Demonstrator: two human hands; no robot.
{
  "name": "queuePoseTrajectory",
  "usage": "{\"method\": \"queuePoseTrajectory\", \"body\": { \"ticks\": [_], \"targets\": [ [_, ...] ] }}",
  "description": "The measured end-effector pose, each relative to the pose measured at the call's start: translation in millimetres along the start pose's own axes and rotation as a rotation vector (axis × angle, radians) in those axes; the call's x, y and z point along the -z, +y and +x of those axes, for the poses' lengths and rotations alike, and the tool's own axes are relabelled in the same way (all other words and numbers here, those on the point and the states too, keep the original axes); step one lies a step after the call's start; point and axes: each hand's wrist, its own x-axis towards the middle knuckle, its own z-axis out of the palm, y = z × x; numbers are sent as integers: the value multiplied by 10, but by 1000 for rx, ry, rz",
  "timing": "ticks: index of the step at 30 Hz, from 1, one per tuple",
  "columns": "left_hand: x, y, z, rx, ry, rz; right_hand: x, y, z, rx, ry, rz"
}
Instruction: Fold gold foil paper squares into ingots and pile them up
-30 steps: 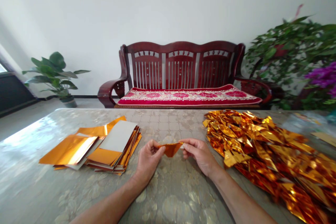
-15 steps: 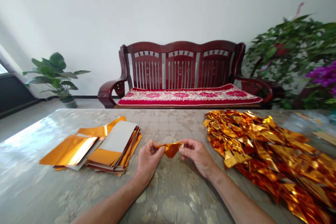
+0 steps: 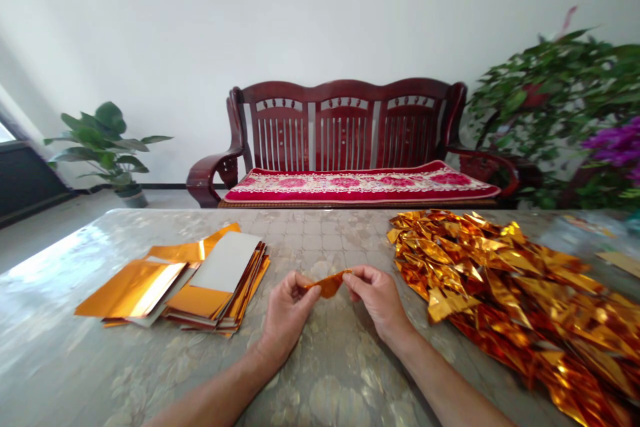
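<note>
Between my two hands is a small folded piece of gold foil paper point(image 3: 331, 285), held above the table. My left hand point(image 3: 289, 307) pinches its left end between thumb and fingers. At the other end, my right hand point(image 3: 374, 297) grips the upper right corner. To the left lies a stack of flat gold foil sheets point(image 3: 220, 280) with pale backs, next to a looser set of sheets point(image 3: 130, 290). A large heap of folded gold foil pieces point(image 3: 500, 280) spreads over the right side of the table.
The table point(image 3: 320, 380) has a patterned, glossy cover. Behind it stands a dark red wooden bench point(image 3: 345, 127) with a floral cushion point(image 3: 360, 183). Clear plastic point(image 3: 580, 230) lies at the far right. Potted plants stand left point(image 3: 113, 147) and right point(image 3: 540, 93).
The foil piece has tilted, its right end now higher, and its white edge no longer shows at the right fingers. Both hands have shifted slightly and still hold it.
</note>
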Motion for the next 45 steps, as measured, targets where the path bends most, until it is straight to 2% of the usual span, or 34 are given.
{"method": "queuePoseTrajectory", "body": {
  "ticks": [4,10,19,22,28,32,35,39,45],
  "targets": [
    [-3,-16,-23,-32,-10,40,-32,-8,-5,24,65,1],
    [-2,19,-65,-101,-69,129,-16,11,8,72,74,-9],
    [-1,47,-66,-90,-72,108,39,-46,2,64,-45,50],
    [-9,20,-58,-59,-72,53,34,-21,16,56,-47,41],
    [-34,14,-17,76,-142,-197,20,31,34,50,-17,75],
    [-38,40,8,132,-123,-254,5,6,8,-5,-88,127],
    [-33,34,18,115,-118,-187,-5,4,6,13,-86,136],
    [-28,43,4,27,-106,16,-19,6,3,77,-44,2],
    [-33,122,-16,-40,-144,136,-120,-41,-82,98,-116,-170]
  ]
}}
